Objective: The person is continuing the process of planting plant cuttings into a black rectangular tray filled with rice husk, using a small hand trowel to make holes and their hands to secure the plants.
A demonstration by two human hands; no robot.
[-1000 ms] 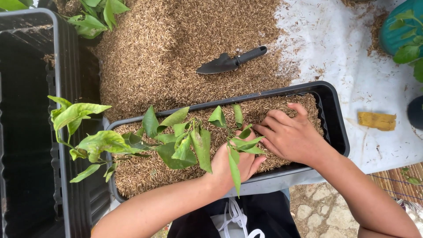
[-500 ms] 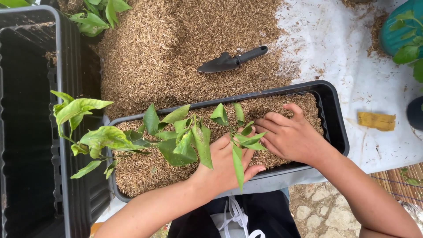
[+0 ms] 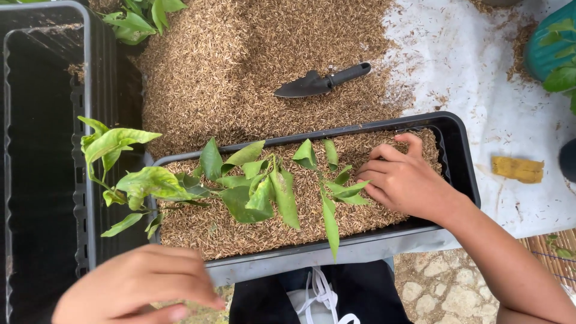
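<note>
seedling (image 3: 264,189): leafy green cutting lying across the husk fill in the long black planter (image 3: 462,156), stem base near my right hand, leaves spreading toward the planter's left end.
left hand (image 3: 135,291): nearest the camera, blurred, off the planter's near rim; fingers loosely curled, and i see nothing in them.
right hand (image 3: 405,180): palm down on the husks just right of the stem, fingers (image 3: 384,165) spread and pressing, gripping nothing.
doing it well: i'd judge that firming evenly around the stem base, without bending the thin stem, matters most; the plant leans low and looks barely anchored.
look of it: soft, glossy leaves, some pale and mottled; it should bruise easily.
beyond: loose husk heap (image 3: 252,66) on the white-covered table (image 3: 480,78), black trowel (image 3: 321,81) resting on it.
</note>
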